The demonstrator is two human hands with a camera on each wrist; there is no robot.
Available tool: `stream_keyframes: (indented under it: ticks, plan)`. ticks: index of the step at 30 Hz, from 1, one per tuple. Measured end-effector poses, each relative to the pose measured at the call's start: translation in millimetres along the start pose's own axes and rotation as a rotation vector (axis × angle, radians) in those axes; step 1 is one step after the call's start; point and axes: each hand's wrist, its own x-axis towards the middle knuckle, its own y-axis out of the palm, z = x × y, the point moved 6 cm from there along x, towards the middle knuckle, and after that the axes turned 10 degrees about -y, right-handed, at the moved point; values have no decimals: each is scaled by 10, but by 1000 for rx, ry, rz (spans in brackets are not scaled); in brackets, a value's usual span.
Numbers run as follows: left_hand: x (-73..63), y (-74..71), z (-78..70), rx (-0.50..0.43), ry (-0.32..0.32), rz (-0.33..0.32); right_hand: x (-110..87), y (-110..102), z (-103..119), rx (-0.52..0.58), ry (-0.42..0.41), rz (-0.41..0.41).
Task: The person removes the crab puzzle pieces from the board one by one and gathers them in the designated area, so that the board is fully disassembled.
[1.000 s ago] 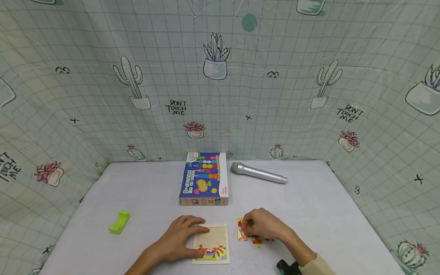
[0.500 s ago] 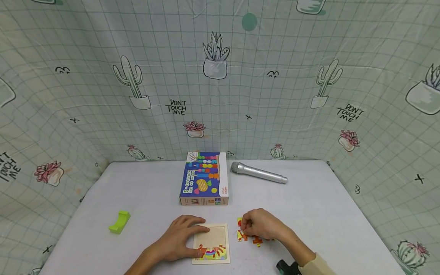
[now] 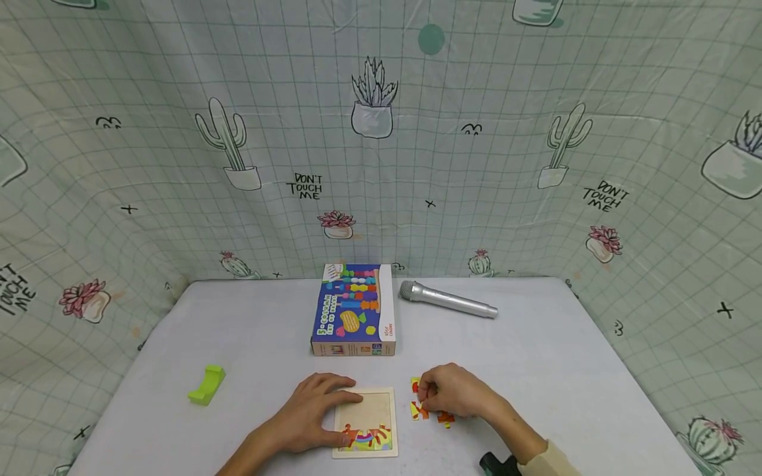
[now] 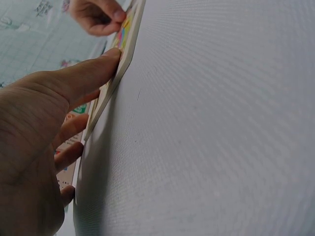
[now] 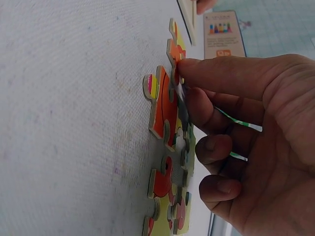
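Observation:
A small wooden puzzle board (image 3: pixel 370 455) lies on the table, its lower part filled with colourful pieces (image 3: pixel 366 437). My left hand (image 3: pixel 312 413) rests along the board's left side with fingers spread. Its thumb presses the near corner, and its index finger lies over the far part. To the right, my right hand (image 3: pixel 455 390) is over several loose jigsaw pieces. Thumb and index finger pinch an orange jigsaw piece (image 5: pixel 173 51) in the right wrist view, partly hidden by the thumb. Other orange and yellow pieces (image 5: pixel 165 105) lie close under the curled fingers.
Behind the board stands a blue game box (image 3: pixel 351 311). A silver microphone (image 3: pixel 449 301) lies to its right, and a green curved block (image 3: pixel 207 385) at the left. A dark object (image 3: pixel 499 465) shows below the right wrist. A patterned cloth (image 3: pixel 381 165) rises behind the white table (image 3: pixel 256 317).
My right hand has dipped slightly toward the near side, and the pieces at its fingertips have shifted a little. The bits of pieces under its wrist are now hidden. The left hand stays put.

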Motion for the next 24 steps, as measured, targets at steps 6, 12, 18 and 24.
stream_keyframes:
  ticks: [6,12,18,24]
  plan:
    - [2,5,6,1,-1,-1,-2,1,0,6,-10,4]
    - [5,10,9,-2,-1,-1,27,-9,43,21,-16,-14]
    - [8,14,12,7,-4,-4,90,101,172,127,-67,11]
    - [3,8,5,5,6,-9,114,274,317,165,-128,113]
